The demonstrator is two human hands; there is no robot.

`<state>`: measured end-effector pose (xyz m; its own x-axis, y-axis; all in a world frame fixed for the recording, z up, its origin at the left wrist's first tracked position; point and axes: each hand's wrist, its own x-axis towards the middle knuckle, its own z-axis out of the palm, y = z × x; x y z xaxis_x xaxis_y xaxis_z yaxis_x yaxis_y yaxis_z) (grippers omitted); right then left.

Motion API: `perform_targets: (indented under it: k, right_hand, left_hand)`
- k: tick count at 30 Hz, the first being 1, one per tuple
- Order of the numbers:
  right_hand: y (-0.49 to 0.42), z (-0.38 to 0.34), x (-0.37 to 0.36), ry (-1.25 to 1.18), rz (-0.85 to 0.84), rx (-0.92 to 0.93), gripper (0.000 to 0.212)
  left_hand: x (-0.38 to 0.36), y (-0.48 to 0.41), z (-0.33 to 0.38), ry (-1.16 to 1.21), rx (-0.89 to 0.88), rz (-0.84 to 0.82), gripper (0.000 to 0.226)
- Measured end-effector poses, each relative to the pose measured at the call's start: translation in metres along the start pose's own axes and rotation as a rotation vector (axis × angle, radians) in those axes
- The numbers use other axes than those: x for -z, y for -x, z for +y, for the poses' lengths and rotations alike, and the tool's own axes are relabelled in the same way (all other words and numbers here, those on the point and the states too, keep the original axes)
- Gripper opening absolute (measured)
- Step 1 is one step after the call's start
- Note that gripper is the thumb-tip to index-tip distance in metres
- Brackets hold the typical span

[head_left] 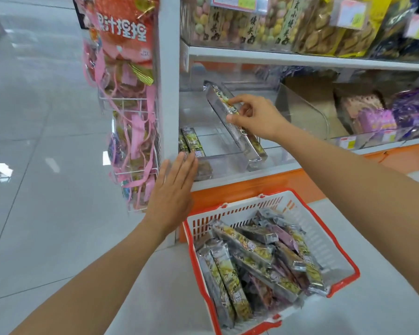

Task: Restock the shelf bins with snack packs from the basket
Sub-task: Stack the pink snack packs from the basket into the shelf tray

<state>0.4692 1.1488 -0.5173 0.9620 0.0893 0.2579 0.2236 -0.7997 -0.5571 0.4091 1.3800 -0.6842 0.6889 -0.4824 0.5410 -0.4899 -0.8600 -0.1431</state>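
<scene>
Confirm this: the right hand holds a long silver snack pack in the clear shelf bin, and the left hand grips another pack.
One part is wrong. The head view shows the left hand with no grip on anything, fingers straight against the front of the clear shelf bin. The right hand does hold the long silver snack pack in that bin.

What I cannot see well at the shelf

My right hand (257, 118) covers the middle of the silver snack pack (218, 100) it pinches, so the print there is hidden. My left hand (173, 189) covers part of the near ends of the two packs (191, 141) in the clear bin (228, 163). A dark pack (203, 169) below them is only a blur. The jars (240, 20) on the upper shelf (300, 60) are cut by the top edge. The price tag (347, 142) is too blurred to read. The basket (344, 259) floor is hidden under the heap of packs (252, 257).
</scene>
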Motion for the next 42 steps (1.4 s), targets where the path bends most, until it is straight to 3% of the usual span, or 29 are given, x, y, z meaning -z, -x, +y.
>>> perform_targets:
  k: [9,19,34,38,42]
  right_hand:
    - [-0.065,0.008,-0.040,0.062,-0.038,-0.067,0.042]
    - [-0.079,0.027,-0.090,0.273,-0.154,-0.188,0.044]
    - [-0.064,0.020,-0.108,0.322,-0.383,-0.303,0.056]
    - [-0.059,0.017,-0.106,0.344,-0.466,-0.287,0.044]
    - [-0.052,0.015,-0.094,0.386,-0.428,-0.231,0.038]
  left_hand:
    - [-0.023,0.000,-0.017,-0.068,-0.110,0.142,0.074]
    - [-0.035,0.000,-0.021,-0.080,-0.132,0.199,0.079]
    - [-0.028,0.001,-0.020,-0.089,-0.116,0.145,0.085]
    - [-0.024,0.002,-0.017,-0.108,-0.096,0.103,0.082]
    - [-0.016,0.002,-0.012,-0.090,-0.058,0.042,0.081]
